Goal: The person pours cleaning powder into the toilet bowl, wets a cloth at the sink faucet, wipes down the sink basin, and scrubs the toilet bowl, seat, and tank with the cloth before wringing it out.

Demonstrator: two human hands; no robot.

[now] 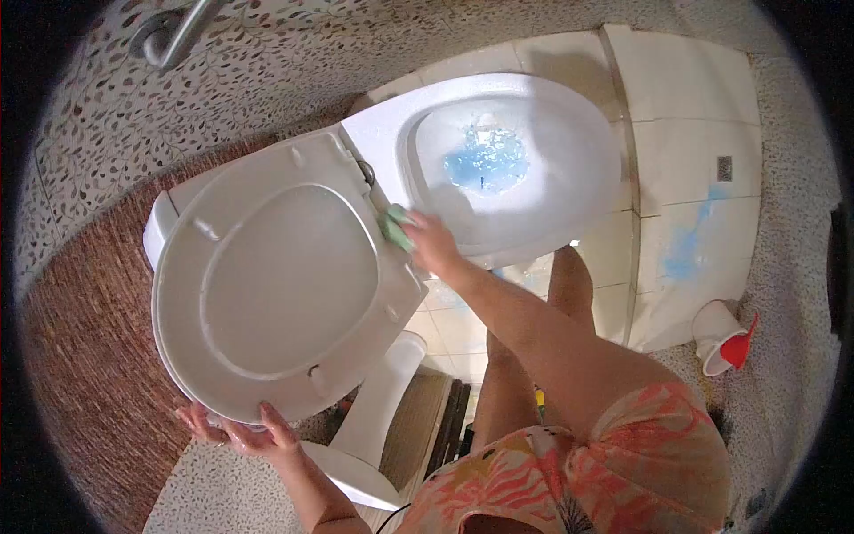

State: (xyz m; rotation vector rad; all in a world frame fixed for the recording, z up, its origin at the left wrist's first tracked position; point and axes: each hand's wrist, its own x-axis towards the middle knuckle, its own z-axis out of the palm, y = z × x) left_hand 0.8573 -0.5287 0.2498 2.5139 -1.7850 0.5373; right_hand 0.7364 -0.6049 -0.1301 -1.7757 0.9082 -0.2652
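Note:
My right hand is closed on a green sponge, pressed at the hinge edge between the raised toilet seat and the bowl. At the raised seat's far edge, in the lower left, my left hand grips the rim with wet-looking fingers. Behind the seat ring lies the lid, its inner face showing through the ring. The white toilet bowl stands uncovered, with foamy blue liquid at its bottom.
A white washbasin or pedestal stands below the seat. A white cup with a red part lies at the right. Blue splashes mark the tiles near a floor drain. A metal bar is fixed to the upper-left wall.

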